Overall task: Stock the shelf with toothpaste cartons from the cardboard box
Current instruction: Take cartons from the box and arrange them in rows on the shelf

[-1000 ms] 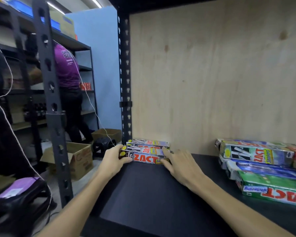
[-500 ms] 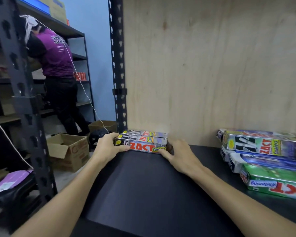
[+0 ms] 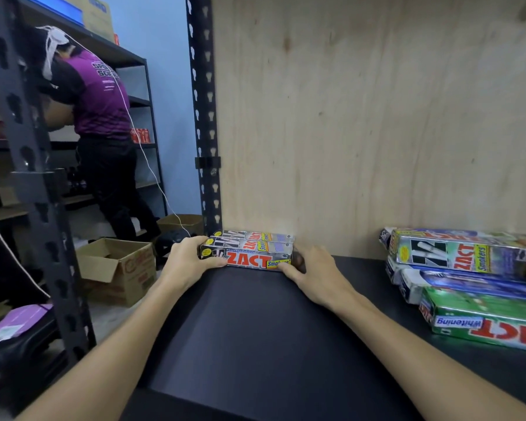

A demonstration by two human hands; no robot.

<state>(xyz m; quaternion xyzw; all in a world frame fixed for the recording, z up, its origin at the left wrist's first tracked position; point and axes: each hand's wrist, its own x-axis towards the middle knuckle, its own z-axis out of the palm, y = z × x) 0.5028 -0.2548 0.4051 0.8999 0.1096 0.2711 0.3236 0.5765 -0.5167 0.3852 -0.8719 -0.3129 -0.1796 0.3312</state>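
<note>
1. Toothpaste cartons (image 3: 249, 253), silver with red ZACT lettering, lie flat in the back-left corner of the black shelf (image 3: 255, 329), side by side in rows with the rearmost against the plywood back panel (image 3: 362, 117) and the left ends near the perforated steel upright (image 3: 205, 117). Judgement: the corner serves as a stop, so the group sits square and leaves the rest of the board free.

2. Left hand (image 3: 186, 262) wraps the left end of the front carton, thumb across its face, fingers bent round the end. Judgement: it holds that end in line with the cartons behind.

3. Right hand (image 3: 313, 275) grips the opposite end, thumb along the lower front edge, fingertips hidden behind the carton. The two hands are apart, one at each end of the same carton. Judgement: gripping both ends keeps the carton parallel to the back panel; the step in hand looks like final squaring before release.

4. Mixed cartons (image 3: 468, 275), silver, blue and green, are stacked loosely at the right of the shelf, well apart from the corner group and not aligned with it.

5. Off the shelf, on the floor at far left, an open cardboard box (image 3: 119, 271) stands beyond the rack frame; its contents cannot be seen. A second person (image 3: 101, 117) works at a farther rack.
</note>
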